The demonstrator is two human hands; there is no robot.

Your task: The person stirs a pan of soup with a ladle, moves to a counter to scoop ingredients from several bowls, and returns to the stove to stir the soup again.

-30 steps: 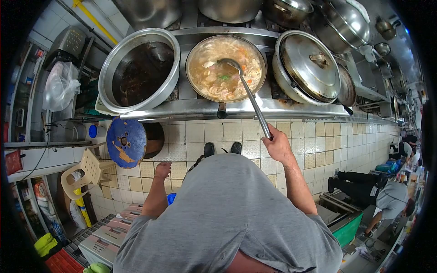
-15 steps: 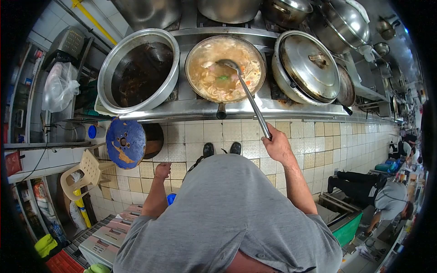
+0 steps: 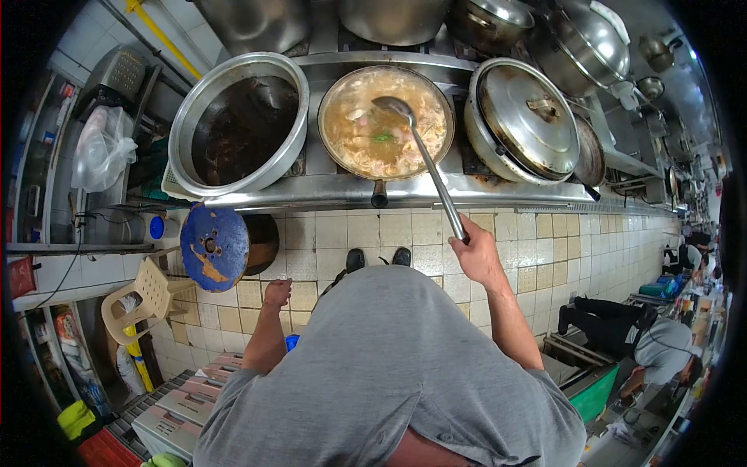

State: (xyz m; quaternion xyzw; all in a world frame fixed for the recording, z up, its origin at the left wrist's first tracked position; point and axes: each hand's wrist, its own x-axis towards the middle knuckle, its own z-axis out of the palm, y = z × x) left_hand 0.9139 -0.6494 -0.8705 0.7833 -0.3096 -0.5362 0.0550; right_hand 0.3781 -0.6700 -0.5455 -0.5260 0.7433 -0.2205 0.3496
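My right hand (image 3: 478,254) is closed around the handle end of a long metal ladle (image 3: 434,173). The ladle's bowl rests at the surface of a pale brown soup (image 3: 366,128), with pale strands, orange bits and a green clump near the middle. A wide frying pan (image 3: 379,191) with a short dark handle holds the soup on the stove. Down by my left side hangs my left hand (image 3: 278,293), its fingers curled in and no object showing in them. Close to it stands a round stool-like drum with a worn blue top (image 3: 214,247).
On the stove, a large metal basin (image 3: 177,140) of dark liquid stands left, a lidded pot (image 3: 517,117) right. More big pots (image 3: 393,19) line the back. A beige plastic chair (image 3: 148,300) is at left. A co-worker (image 3: 661,338) bends over at far right.
The ladle's bowl has shifted slightly right and away from me across the soup, and my right hand has moved a little with it. My left hand stays where it was.
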